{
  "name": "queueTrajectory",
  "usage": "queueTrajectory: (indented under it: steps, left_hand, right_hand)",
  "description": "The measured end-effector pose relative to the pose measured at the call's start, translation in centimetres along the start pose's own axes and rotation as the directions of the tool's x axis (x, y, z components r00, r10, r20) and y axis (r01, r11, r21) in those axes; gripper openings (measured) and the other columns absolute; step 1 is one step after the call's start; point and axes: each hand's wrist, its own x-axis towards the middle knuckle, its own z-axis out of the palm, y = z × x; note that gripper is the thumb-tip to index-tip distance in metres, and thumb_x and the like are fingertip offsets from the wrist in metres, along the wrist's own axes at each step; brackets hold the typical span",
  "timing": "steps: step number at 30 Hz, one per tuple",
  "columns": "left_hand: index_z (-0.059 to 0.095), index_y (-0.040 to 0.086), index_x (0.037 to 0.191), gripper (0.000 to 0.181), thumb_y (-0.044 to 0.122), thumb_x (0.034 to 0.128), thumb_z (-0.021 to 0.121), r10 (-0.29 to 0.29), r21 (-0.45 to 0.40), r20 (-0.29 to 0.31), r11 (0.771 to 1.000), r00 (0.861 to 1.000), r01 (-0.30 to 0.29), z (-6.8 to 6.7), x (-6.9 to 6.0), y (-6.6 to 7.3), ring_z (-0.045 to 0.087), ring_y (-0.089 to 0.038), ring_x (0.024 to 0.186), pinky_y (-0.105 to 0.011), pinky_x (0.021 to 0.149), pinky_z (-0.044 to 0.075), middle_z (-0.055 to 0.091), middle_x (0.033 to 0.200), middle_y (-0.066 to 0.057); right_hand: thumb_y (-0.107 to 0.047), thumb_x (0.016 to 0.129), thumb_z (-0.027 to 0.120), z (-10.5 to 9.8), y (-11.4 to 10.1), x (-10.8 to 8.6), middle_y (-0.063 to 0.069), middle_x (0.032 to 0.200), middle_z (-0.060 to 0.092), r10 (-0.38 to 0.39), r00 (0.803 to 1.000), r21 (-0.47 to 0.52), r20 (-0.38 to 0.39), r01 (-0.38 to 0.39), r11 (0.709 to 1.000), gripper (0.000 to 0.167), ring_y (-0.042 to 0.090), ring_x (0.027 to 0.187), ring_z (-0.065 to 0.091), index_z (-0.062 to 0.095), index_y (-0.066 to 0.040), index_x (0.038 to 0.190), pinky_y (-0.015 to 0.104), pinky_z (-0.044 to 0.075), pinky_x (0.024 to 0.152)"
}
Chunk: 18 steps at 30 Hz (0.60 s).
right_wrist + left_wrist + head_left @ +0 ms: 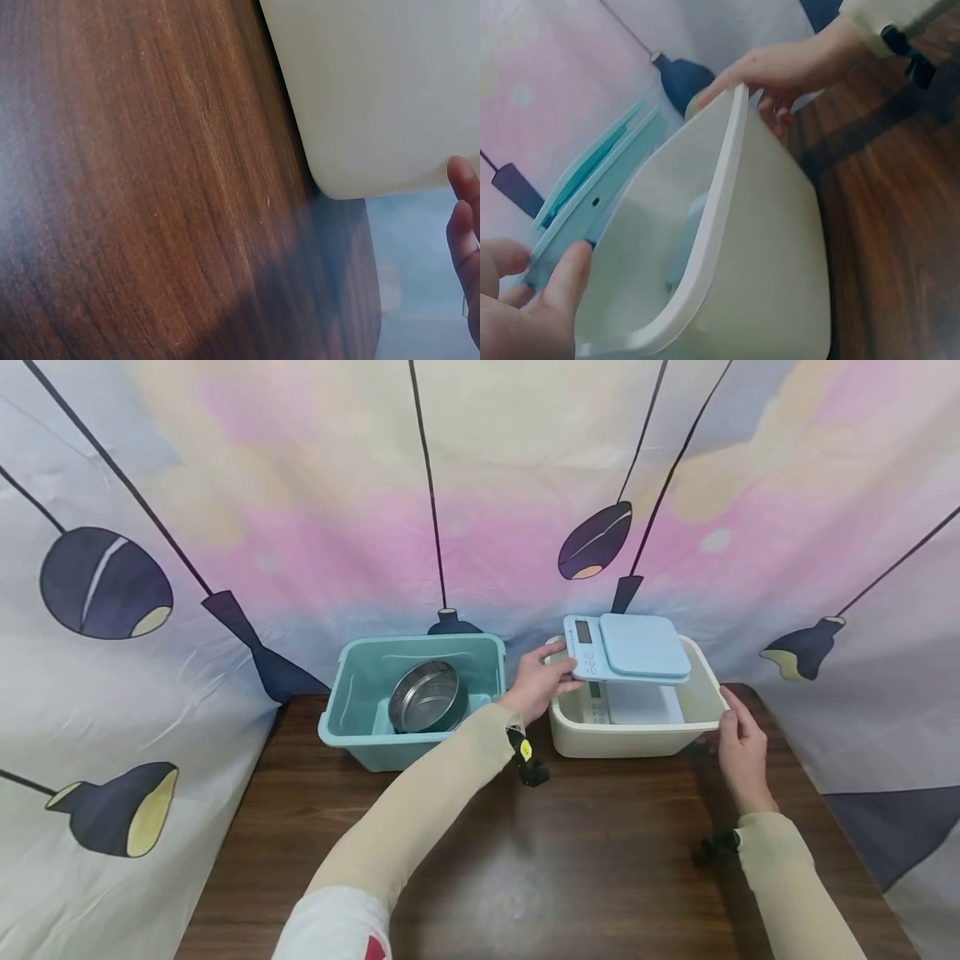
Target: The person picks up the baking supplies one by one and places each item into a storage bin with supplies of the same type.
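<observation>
My left hand point(538, 683) pinches the display end of a light blue kitchen scale point(647, 645), thumb on one face and fingers on the other. The scale is over a cream plastic bin point(618, 742), tilted in the left wrist view point(604, 184). Inside that bin lies another kitchen scale point(643, 703), pale with a small dark display, partly covered by the blue one. At the bin's right end, my right hand point(742, 750) grips the rim corner. Its fingertips point(461, 174) show beside the bin's outer wall in the right wrist view.
Left of the cream bin stands a teal plastic bin point(408, 740) holding a round metal pan point(427, 697). Both bins are at the back of a dark wood table point(555, 860). A printed curtain point(510, 510) hangs directly behind them.
</observation>
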Motion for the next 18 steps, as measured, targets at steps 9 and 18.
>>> queueTrajectory:
  steps: [9,18]
  left_hand:
    - [0.052,0.002,0.15,0.054,-0.01,0.0984,0.059,0.004,0.053,0.034,0.999,0.999,-0.006,-0.3,1.2,0.1,0.07,-0.042,0.111,-0.034,0.082,0.065,0.067,0.127,-0.026]
    - [0.043,0.002,0.15,0.061,-0.018,0.0935,0.058,-0.042,0.142,0.045,0.989,0.998,0.035,0.6,2.0,0.0,0.07,-0.043,0.108,-0.043,0.091,0.063,0.064,0.119,-0.027]
  right_hand:
    - [-0.019,0.112,0.041,0.1,-0.4,-0.1,-0.001,0.1,0.066,-0.025,1.0,0.023,0.008,0.024,0.999,0.045,0.009,0.068,0.065,0.049,-0.006,0.155,0.017,0.051,0.059]
    - [-0.019,0.113,0.04,0.0,-0.6,-0.2,-0.002,0.098,0.065,-0.012,1.0,0.0,0.009,0.012,1.0,0.046,0.009,0.068,0.064,0.048,-0.006,0.156,0.017,0.05,0.059]
